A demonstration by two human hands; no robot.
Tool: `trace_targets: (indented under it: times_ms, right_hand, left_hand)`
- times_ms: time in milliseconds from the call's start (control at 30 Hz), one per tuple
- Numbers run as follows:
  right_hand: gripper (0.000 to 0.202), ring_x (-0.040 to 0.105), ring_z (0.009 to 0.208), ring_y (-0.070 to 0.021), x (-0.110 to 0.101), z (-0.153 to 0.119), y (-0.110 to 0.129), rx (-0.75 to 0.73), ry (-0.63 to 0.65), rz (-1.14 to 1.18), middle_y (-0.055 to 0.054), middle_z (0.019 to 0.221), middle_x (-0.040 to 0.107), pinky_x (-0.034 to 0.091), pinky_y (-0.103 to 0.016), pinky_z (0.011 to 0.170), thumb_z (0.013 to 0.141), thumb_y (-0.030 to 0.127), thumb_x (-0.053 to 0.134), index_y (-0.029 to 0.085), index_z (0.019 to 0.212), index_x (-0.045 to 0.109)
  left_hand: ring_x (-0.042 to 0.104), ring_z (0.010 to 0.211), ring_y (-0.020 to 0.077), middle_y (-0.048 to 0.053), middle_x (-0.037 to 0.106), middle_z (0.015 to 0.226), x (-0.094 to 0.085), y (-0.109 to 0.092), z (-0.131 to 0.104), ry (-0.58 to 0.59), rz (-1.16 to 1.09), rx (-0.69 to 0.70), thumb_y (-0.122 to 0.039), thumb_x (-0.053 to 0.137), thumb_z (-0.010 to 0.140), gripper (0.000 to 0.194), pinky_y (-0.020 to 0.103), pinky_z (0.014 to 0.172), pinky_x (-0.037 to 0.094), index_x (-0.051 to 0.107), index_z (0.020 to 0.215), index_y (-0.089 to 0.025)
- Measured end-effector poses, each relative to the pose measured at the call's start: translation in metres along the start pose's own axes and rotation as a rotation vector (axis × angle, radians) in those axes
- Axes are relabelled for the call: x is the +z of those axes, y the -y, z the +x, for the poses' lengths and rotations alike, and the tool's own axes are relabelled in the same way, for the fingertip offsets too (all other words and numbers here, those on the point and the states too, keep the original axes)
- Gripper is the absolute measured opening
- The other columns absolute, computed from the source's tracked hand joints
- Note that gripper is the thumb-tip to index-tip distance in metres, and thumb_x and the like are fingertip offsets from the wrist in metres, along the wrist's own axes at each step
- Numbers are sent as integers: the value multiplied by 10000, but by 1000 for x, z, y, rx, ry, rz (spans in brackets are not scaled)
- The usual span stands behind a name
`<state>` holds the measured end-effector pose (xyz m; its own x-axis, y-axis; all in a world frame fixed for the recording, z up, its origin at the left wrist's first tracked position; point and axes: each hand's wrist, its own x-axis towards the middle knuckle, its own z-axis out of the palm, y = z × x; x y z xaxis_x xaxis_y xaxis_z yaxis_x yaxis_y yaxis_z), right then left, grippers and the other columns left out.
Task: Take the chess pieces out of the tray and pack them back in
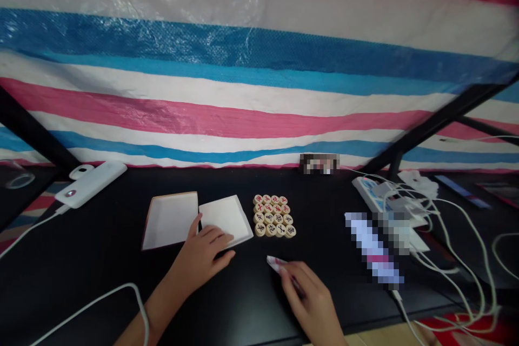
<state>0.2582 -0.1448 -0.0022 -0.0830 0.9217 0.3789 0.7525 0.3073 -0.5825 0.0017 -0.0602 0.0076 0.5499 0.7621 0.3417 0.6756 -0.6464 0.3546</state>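
Note:
My left hand (208, 248) lies with spread fingers over the near left part of a shallow white box half (227, 216), touching it. To its left is a larger shallow box half (172, 221), open side up, with a white inside and a brown edge. In my right hand (306, 294) a small folded piece of paper (276, 263), whitish with pink print, is pinched; most of it is hidden by the fingers. Beyond that hand, round xiangqi pieces (274, 216) stand in a neat block of rows, red characters at the back and dark ones in front.
A white power bank (91, 184) with a cable sits at the back left. On the right are a power strip (371, 194) with tangled white cables and a blurred-out phone-like object (375, 251). A striped sheet (243, 113) hangs behind the black table (243, 303).

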Motion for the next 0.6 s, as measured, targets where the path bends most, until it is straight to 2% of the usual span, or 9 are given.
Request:
trace_targets:
  times_ms: [67, 100, 167, 233, 300, 367, 467, 600]
  right_hand:
    - [141, 644, 736, -167, -7, 12, 13, 94, -141, 79, -56, 828, 669, 529, -261, 617, 937, 230, 509, 216, 909, 646]
    - [129, 643, 748, -172, -10, 20, 21, 109, -214, 95, -62, 834, 669, 530, -269, 631, 931, 232, 520, 213, 902, 643]
    - [119, 645, 822, -189, -11, 37, 36, 53, -327, 101, -76, 896, 674, 534, -297, 678, 919, 211, 529, 217, 943, 646]
    - [169, 641, 906, -207, -3, 55, 50, -113, -335, 81, -83, 950, 682, 526, -352, 772, 911, 174, 517, 224, 1002, 650]
    - [204, 630, 961, -214, 13, 71, 58, -230, -255, 27, -82, 991, 685, 493, -396, 864, 909, 167, 507, 226, 1028, 661]
    - [214, 622, 948, -207, 34, 83, 61, -292, -119, -11, -81, 1000, 686, 470, -402, 885, 921, 168, 480, 218, 1013, 667]
    - [198, 600, 954, -196, 60, 90, 57, -312, 64, -51, -66, 987, 689, 418, -413, 960, 927, 165, 474, 207, 986, 659]
    - [129, 574, 1046, -209, 72, 85, 49, -282, 210, -69, -56, 1021, 685, 296, -451, 1080, 906, 291, 572, 204, 961, 651]
  left_hand:
    - [621, 982, 207, 38, 696, 997, -4, 4, 4, -56, 16, -48, -287, 490, 927, 218, 510, 1098, 254, 649, 1068, -242]
    - [609, 1020, 219, 54, 686, 1046, -6, 9, 8, -78, 48, -92, -278, 465, 938, 238, 494, 1077, 289, 648, 1083, -234]
    - [583, 1082, 258, 90, 667, 1111, -7, 21, 18, -122, 133, -203, -266, 447, 934, 273, 480, 1033, 342, 653, 1104, -209]
    - [575, 1087, 290, 102, 670, 1104, -6, 36, 28, -114, 201, -276, -284, 500, 899, 257, 468, 988, 380, 681, 1062, -203]
    - [589, 1047, 288, 96, 683, 1055, -3, 49, 36, -100, 231, -316, -314, 562, 861, 240, 438, 949, 408, 701, 1026, -209]
    - [568, 1084, 304, 71, 702, 1005, 0, 57, 39, -94, 256, -340, -307, 602, 829, 185, 453, 959, 390, 720, 953, -236]
    - [537, 1133, 299, 39, 712, 977, 4, 62, 37, -105, 254, -330, -236, 568, 845, 179, 477, 978, 358, 724, 924, -273]
    - [530, 1136, 294, 43, 709, 967, 7, 62, 31, -111, 223, -289, -189, 517, 877, 241, 477, 979, 353, 730, 941, -283]
